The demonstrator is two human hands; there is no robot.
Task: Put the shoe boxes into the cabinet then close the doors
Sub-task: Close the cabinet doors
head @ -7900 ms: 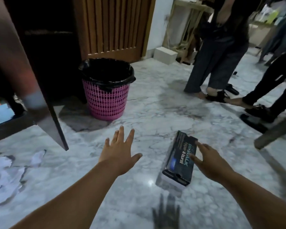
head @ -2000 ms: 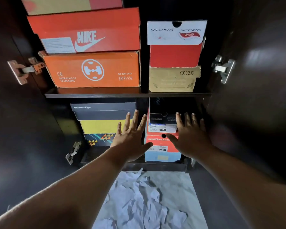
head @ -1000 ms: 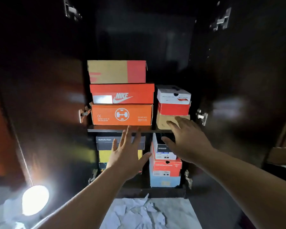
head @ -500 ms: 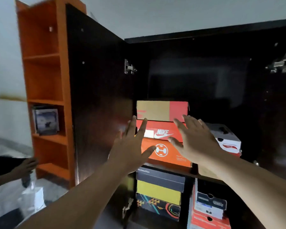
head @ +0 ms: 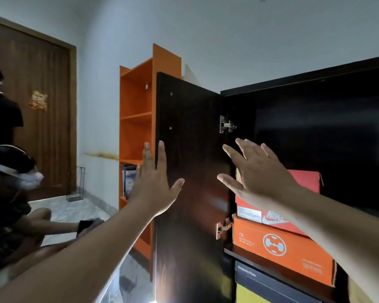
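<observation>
The dark cabinet (head: 315, 88) stands open, and its left door (head: 190, 138) swings out toward me. Inside on a shelf sit stacked shoe boxes: an orange box (head: 282, 246), a red Nike box (head: 269, 217) above it, and a tan-and-red box (head: 309, 180) on top. Dark and yellow boxes (head: 260, 283) lie below the shelf. My left hand (head: 153, 182) is open, fingers spread, at the outer edge of the left door. My right hand (head: 258, 173) is open in front of the door's inner face and the boxes, holding nothing.
An orange open shelving unit (head: 136, 132) stands just left of the cabinet door. A person (head: 11, 193) crouches on the marble floor at the left, another stands behind. A brown wooden room door (head: 42, 106) is at the far left.
My view has swung up and left, away from the lower boxes. Both hands have risen, and my left hand has moved from in front of the boxes to the left door's edge.
</observation>
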